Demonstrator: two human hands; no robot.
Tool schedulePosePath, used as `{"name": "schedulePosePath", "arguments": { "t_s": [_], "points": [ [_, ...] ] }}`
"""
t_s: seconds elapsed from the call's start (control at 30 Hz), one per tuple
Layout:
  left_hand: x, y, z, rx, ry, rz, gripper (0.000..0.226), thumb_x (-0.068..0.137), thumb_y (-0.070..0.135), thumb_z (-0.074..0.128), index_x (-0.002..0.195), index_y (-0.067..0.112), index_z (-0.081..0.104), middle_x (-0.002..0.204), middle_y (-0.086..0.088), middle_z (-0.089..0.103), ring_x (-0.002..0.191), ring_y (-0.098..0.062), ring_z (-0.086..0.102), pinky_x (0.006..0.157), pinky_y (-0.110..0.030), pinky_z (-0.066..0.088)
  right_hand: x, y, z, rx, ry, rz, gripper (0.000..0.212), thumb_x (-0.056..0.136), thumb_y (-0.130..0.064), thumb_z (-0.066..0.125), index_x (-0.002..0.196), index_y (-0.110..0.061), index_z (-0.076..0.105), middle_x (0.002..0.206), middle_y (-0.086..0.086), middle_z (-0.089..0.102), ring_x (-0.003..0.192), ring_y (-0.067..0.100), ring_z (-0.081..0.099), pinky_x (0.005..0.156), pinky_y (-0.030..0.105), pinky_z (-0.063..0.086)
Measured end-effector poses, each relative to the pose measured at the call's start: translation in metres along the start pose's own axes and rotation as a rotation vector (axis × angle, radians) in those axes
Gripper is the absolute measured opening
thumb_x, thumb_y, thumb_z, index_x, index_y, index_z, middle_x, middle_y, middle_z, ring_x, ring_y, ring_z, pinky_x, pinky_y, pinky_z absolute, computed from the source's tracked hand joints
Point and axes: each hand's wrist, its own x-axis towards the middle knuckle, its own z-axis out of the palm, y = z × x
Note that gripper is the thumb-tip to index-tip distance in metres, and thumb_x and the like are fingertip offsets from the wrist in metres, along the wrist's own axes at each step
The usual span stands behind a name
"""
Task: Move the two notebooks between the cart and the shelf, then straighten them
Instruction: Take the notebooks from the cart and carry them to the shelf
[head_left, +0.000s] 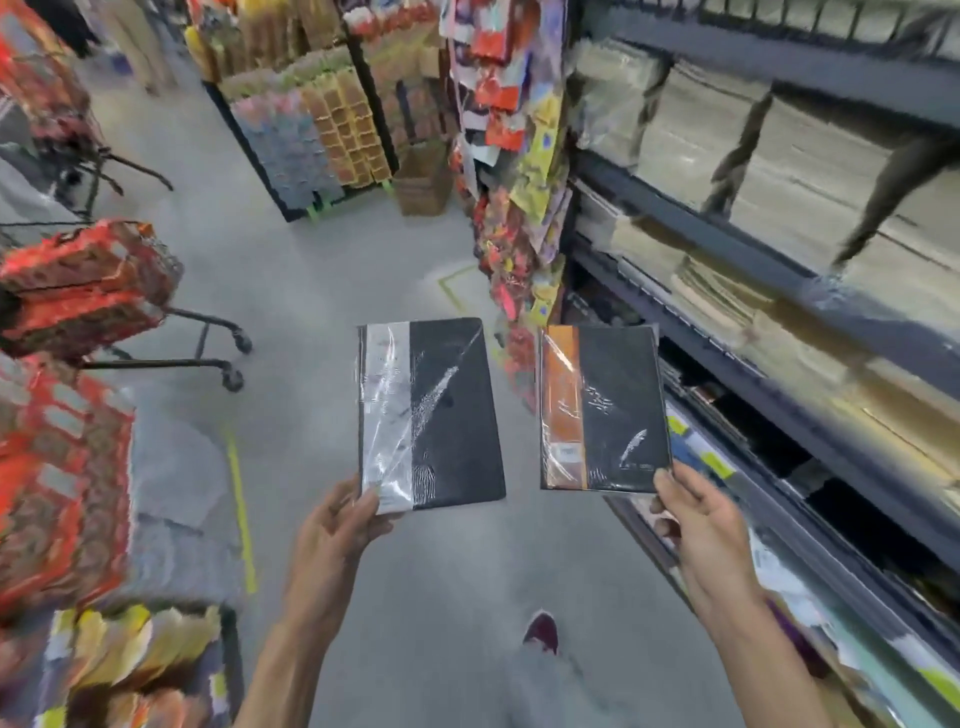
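I hold two plastic-wrapped notebooks out over the aisle floor. The left one, a black notebook with a silver spine strip (431, 415), is pinched at its bottom left corner by my left hand (337, 530). The right one, a black notebook with an orange spine strip (605, 410), is gripped at its bottom right corner by my right hand (696, 525). Both face up toward me, a gap between them. The cart (78, 467) stands at my left, loaded with red packs. The dark metal shelf (779, 291) runs along my right.
A second wheeled cart (104, 291) with red goods stands further up on the left. Hanging colourful packets (519, 182) crowd the shelf's end. A display rack (311, 119) stands ahead. Yellow floor tape (241, 519) runs beside the cart. My shoe (541, 631) shows below.
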Motion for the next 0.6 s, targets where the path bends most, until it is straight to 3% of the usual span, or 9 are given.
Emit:
{"name": "schedulePosePath", "arguments": {
  "t_s": [0.1,0.17,0.27,0.37,0.47,0.6],
  "points": [
    [0.058,-0.008,0.012,0.062,-0.08,-0.081,0.065,0.059,0.061,0.085,0.109,0.022,0.073,0.106,-0.007,0.075,0.089,-0.021,0.072,0.096,-0.045,0.051,0.024,0.004,0.0,-0.014,0.051,0.017,0.017,0.091,-0.015,0.067,0.107,-0.021,0.068,0.073,-0.002,0.062,0.063,0.011,0.049,0.048,0.014,0.041],
    [0.092,-0.015,0.02,0.106,-0.156,-0.123,0.063,0.072,0.052,0.078,0.121,0.015,0.065,0.116,-0.014,0.071,0.095,-0.026,0.071,0.104,-0.054,0.043,0.035,0.011,-0.004,-0.021,0.11,0.042,0.015,0.095,-0.012,0.063,0.106,-0.022,0.068,0.074,0.002,0.058,0.061,0.01,0.048,0.049,0.014,0.041],
    [0.134,-0.02,0.044,0.145,-0.226,-0.18,0.061,0.073,0.046,0.075,0.122,0.011,0.064,0.117,-0.017,0.07,0.096,-0.025,0.069,0.095,-0.044,0.048,0.05,0.017,-0.005,-0.046,0.187,0.062,0.021,0.095,-0.016,0.063,0.115,-0.014,0.068,0.073,0.005,0.058,0.06,0.011,0.049,0.049,0.012,0.042],
    [0.164,-0.028,0.067,0.179,-0.311,-0.209,0.06,0.075,0.042,0.074,0.122,0.006,0.062,0.115,-0.015,0.072,0.099,-0.027,0.069,0.087,-0.037,0.048,0.053,0.026,-0.005,-0.031,0.304,0.078,0.014,0.094,-0.012,0.063,0.103,-0.022,0.069,0.066,-0.001,0.06,0.056,0.006,0.051,0.048,0.012,0.041],
    [0.191,-0.038,0.086,0.216,-0.372,-0.25,0.047,0.081,0.034,0.07,0.119,0.009,0.064,0.114,-0.013,0.073,0.102,-0.03,0.069,0.086,-0.036,0.049,0.051,0.036,-0.003,0.027,0.399,0.099,0.015,0.095,-0.01,0.062,0.105,-0.018,0.068,0.069,0.0,0.058,0.061,0.009,0.05,0.049,0.015,0.04],
    [0.222,-0.049,0.111,0.25,-0.472,-0.278,0.047,0.078,0.037,0.074,0.116,0.009,0.065,0.108,-0.012,0.075,0.095,-0.027,0.07,0.091,-0.043,0.05,0.051,0.052,-0.002,0.059,0.493,0.102,0.014,0.096,-0.009,0.06,0.097,-0.018,0.072,0.065,-0.006,0.057,0.062,0.01,0.047,0.05,0.015,0.038]
  ]
}}
